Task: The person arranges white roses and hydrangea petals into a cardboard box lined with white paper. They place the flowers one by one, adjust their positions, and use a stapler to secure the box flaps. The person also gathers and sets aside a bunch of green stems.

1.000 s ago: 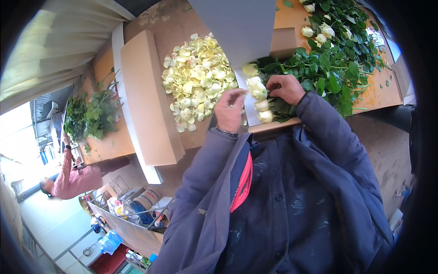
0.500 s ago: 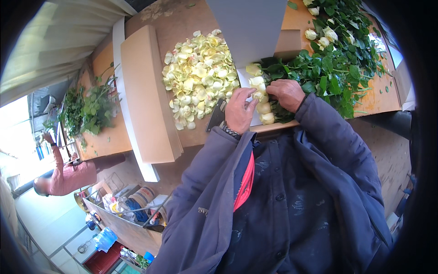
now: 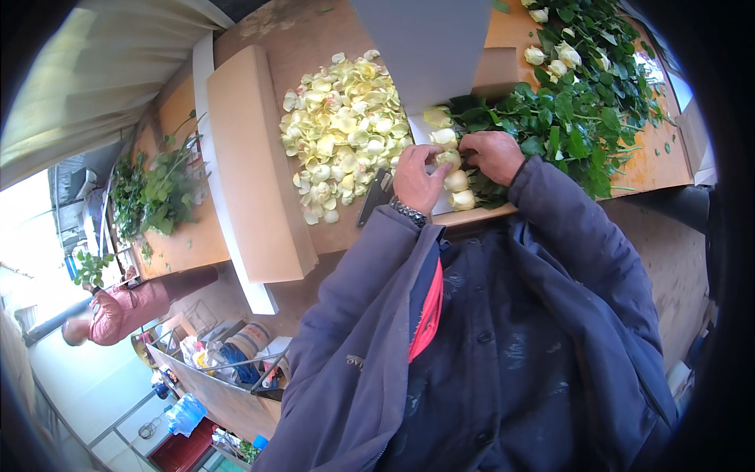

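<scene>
Cream roses lie in a column on white paper (image 3: 422, 130), with their leafy stems pointing right; one bloom (image 3: 461, 200) is nearest my body. My left hand (image 3: 418, 179) has its thumb and fingers closed around a middle rose (image 3: 449, 160) from the left. On the other side of that bloom, my right hand (image 3: 494, 160) is curled, its fingertips beside the flower near the stems. Whatever those fingertips pinch is hidden. A dark stapler-like tool (image 3: 376, 198) rests just left of my left wrist.
A heap of loose pale petals (image 3: 342, 134) covers the table left of the roses. Further left lies a long brown cardboard piece (image 3: 255, 173). Leafy rose stems (image 3: 578, 118) spread at right. A grey-white sheet (image 3: 417, 47) rises beyond. Another person (image 3: 126, 311) stands far left, holding greenery.
My left hand has shifted slightly right and down, its fingers now around the middle bloom. My right hand has moved slightly left. The other person now holds up a leafy stem.
</scene>
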Action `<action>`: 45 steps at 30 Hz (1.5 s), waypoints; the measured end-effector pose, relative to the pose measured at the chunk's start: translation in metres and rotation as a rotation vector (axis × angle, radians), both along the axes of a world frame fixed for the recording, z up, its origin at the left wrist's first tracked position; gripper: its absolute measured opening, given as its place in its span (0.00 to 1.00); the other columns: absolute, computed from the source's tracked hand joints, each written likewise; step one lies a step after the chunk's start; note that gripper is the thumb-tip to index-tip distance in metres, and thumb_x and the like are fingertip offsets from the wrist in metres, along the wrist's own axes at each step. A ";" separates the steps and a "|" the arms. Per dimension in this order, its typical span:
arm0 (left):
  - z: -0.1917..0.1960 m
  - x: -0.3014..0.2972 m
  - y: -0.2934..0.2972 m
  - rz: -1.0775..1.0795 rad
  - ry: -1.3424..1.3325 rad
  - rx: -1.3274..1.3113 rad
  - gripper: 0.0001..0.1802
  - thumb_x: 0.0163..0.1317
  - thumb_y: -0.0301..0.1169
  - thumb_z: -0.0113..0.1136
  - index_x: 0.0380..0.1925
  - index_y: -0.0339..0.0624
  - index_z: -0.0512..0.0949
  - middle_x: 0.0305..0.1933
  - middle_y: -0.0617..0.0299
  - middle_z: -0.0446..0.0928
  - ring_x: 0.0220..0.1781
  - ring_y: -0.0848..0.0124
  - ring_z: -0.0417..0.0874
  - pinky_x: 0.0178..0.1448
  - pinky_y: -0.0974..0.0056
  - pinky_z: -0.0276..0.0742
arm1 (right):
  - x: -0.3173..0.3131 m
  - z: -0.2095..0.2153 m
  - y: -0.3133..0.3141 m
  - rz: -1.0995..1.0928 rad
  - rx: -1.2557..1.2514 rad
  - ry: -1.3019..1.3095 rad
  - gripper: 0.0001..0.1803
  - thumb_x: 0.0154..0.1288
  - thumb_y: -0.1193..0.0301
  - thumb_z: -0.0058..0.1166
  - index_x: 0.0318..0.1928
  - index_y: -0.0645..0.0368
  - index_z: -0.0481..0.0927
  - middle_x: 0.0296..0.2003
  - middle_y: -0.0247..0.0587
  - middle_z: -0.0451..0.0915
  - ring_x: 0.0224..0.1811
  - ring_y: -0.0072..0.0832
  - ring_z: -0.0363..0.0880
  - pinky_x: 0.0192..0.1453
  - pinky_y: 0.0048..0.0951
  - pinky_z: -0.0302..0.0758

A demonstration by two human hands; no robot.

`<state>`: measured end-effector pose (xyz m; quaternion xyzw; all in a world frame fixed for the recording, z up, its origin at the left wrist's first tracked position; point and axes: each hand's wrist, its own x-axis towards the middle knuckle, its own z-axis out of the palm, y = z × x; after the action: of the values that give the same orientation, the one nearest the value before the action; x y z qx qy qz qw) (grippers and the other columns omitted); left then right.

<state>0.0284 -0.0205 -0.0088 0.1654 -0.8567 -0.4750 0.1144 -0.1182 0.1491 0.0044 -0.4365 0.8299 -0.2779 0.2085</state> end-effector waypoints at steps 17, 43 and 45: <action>-0.001 -0.003 -0.015 0.181 -0.069 0.490 0.21 0.66 0.23 0.69 0.58 0.33 0.78 0.47 0.53 0.83 0.39 0.69 0.88 0.38 0.65 0.89 | -0.012 0.035 -0.003 -0.052 -0.140 -0.015 0.14 0.57 0.77 0.67 0.46 0.59 0.84 0.46 0.44 0.82 0.45 0.48 0.84 0.50 0.45 0.81; -0.027 -0.016 -0.006 0.127 0.005 0.493 0.23 0.65 0.25 0.71 0.57 0.31 0.74 0.44 0.51 0.83 0.40 0.66 0.89 0.44 0.62 0.87 | -0.012 -0.004 -0.021 -0.091 -0.186 0.098 0.20 0.56 0.78 0.69 0.50 0.58 0.82 0.56 0.43 0.81 0.55 0.50 0.83 0.57 0.44 0.81; -0.019 -0.015 -0.013 0.156 -0.017 0.528 0.20 0.72 0.29 0.65 0.58 0.30 0.74 0.47 0.50 0.82 0.41 0.67 0.88 0.45 0.63 0.87 | -0.012 0.000 -0.022 -0.113 -0.204 0.023 0.19 0.56 0.79 0.69 0.50 0.58 0.82 0.55 0.43 0.82 0.54 0.48 0.84 0.56 0.43 0.82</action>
<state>0.0137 -0.0331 -0.0281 0.2590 -0.6887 -0.6703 0.0963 -0.1306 0.1273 0.0041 -0.4113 0.8229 -0.3671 0.1376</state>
